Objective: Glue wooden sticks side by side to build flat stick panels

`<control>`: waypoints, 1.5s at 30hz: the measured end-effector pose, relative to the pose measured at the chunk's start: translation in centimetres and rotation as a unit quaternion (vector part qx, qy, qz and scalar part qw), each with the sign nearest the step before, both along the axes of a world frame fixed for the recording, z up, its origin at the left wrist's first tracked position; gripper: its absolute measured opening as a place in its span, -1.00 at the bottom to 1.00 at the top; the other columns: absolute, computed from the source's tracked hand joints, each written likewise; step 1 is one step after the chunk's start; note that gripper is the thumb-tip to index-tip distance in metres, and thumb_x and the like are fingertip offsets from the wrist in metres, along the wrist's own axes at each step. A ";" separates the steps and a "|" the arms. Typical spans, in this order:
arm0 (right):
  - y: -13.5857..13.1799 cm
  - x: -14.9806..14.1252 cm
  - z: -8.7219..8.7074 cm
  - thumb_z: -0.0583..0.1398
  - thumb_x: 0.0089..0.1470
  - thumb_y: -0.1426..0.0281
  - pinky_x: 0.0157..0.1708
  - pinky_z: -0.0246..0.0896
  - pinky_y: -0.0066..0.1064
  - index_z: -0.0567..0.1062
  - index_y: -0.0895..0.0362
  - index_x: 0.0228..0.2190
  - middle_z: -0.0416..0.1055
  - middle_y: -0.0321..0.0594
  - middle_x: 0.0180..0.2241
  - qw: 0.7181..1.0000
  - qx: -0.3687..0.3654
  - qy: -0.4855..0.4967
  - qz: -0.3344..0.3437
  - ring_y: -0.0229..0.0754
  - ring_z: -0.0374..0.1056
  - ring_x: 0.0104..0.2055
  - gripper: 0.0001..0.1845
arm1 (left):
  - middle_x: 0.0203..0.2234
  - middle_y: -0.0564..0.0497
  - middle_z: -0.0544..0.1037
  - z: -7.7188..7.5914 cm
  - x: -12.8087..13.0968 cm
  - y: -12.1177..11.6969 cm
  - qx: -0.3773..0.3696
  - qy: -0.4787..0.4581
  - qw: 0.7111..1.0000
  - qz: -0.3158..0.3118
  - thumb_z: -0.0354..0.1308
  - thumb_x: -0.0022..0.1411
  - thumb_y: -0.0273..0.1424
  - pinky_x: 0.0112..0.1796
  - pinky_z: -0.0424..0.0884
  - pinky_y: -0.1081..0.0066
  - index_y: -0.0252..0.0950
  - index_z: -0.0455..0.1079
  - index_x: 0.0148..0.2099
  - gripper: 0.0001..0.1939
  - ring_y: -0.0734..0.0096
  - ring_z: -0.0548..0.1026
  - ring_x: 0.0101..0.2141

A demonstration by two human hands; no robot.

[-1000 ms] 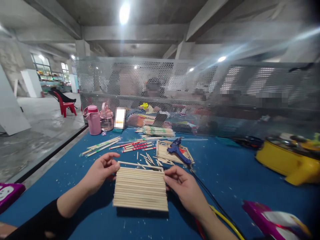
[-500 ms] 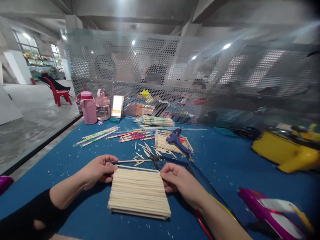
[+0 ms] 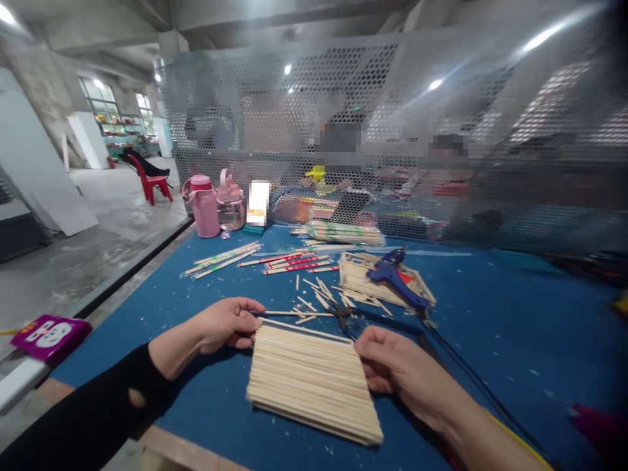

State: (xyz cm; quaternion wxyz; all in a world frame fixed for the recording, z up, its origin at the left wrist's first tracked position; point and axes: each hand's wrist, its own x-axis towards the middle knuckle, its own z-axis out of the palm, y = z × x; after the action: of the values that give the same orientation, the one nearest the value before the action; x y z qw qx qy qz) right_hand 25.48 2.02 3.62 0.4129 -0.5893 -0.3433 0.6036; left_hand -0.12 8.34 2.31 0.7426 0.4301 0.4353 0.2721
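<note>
Low on the table lies a flat panel of wooden sticks (image 3: pixel 310 379) laid side by side, its near edge several sticks thick. Along its far edge runs a single thin wooden stick (image 3: pixel 305 330), a narrow gap showing between them. My left hand (image 3: pixel 230 326) pinches that stick's left end at the panel's far left corner. At the far right corner, my right hand (image 3: pixel 397 363) is closed on the other end, fingers against the panel's side. Just beyond are pliers (image 3: pixel 346 316) with dark jaws and, by their tip, another long stick (image 3: pixel 294 313).
Short stick pieces (image 3: pixel 321 294) lie scattered past the pliers. A blue glue gun (image 3: pixel 396 278) rests on a stick-built frame (image 3: pixel 350 275), its cable trailing right. Wrapped sticks (image 3: pixel 294 263), a pink jug (image 3: pixel 205 212) and a bottle (image 3: pixel 230 208) stand before a perforated metal screen (image 3: pixel 284 131).
The view has swung left, so everything sits farther right in the picture. Both hands keep their hold at the panel's far corners, and the stick lies in nearly the same place along the edge.
</note>
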 end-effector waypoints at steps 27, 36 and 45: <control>-0.2 -0.1 0.0 0.19 -0.25 0.42 -0.70 0.12 -0.63 0.22 0.12 -0.63 0.29 -0.46 -0.77 0.998 0.022 -0.057 0.009 -0.45 0.19 -0.72 -0.82 | -0.47 -0.06 0.47 3.1 6.5 -3.1 0.605 0.470 0.629 -0.134 -0.05 0.19 -0.40 -0.33 0.30 0.33 -0.31 0.48 -0.39 -0.72 0.27 0.39 -0.37; -0.1 0.2 0.1 0.17 -0.19 0.39 -0.69 0.12 -0.61 0.23 0.12 -0.61 0.31 -0.43 -0.73 0.995 0.022 -0.088 0.028 -0.42 0.24 -0.70 -0.83 | -0.43 -0.02 0.52 2.8 6.6 -2.3 0.532 0.447 0.702 -0.152 0.00 0.16 -0.38 -0.38 0.29 0.40 -0.23 0.52 -0.35 -0.75 0.30 0.44 -0.36; -1.0 3.3 6.5 0.08 -0.04 0.16 -0.62 0.16 -0.46 0.33 0.10 -0.55 0.40 -0.27 -0.63 0.863 0.156 -0.481 -0.019 -0.24 0.33 -0.62 -0.73 | -0.41 -0.01 0.53 2.5 6.4 -2.3 0.531 0.429 0.717 -0.143 -0.02 0.15 -0.37 -0.39 0.30 0.41 -0.22 0.51 -0.34 -0.75 0.31 0.45 -0.37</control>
State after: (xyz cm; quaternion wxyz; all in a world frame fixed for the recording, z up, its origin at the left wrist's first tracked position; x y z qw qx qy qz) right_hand 28.78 1.02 10.14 0.2950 -0.7405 -0.5777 0.1759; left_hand 6.30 6.04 4.83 0.1565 0.8813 0.4246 0.1359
